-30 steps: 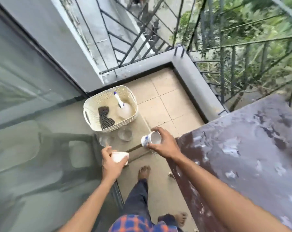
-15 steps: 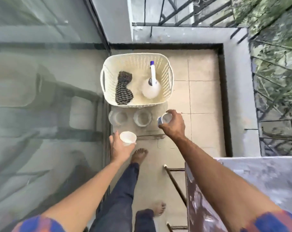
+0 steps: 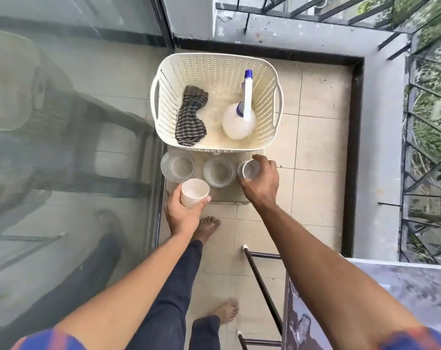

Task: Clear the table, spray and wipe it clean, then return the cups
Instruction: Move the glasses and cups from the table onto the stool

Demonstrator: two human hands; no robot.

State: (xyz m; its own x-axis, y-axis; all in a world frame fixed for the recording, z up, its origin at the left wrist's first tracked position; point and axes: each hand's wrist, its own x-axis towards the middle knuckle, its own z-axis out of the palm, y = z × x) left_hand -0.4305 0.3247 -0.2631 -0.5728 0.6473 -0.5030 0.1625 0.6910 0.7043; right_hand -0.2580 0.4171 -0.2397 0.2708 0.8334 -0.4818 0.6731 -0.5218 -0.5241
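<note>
A tiled balcony floor [image 3: 313,137], hemmed by a glass door on the left and a railing on the right, serves as the parking spot for the cups. The right hand [image 3: 261,181] is wrapped around a small cup [image 3: 248,169], low at the end of a row; whether it has touched the tiles I cannot tell. The left hand [image 3: 184,210] holds a white cup [image 3: 194,192] by its side, upright, just before the row. Both look light and rigid — likely ceramic or thin plastic, so breakable if knocked, and best gripped round the wall as now. Next to the small cup stand two glasses [image 3: 218,171], nearly touching each other; these are probably slick and fragile, and the gaps leave little room for fingers. Behind them a basket [image 3: 214,64] holds a striped cloth [image 3: 190,120] — soft, limp — and a spray bottle [image 3: 239,122], taken best by its neck. The table [image 3: 403,299] edge shows at lower right, well apart.
</note>
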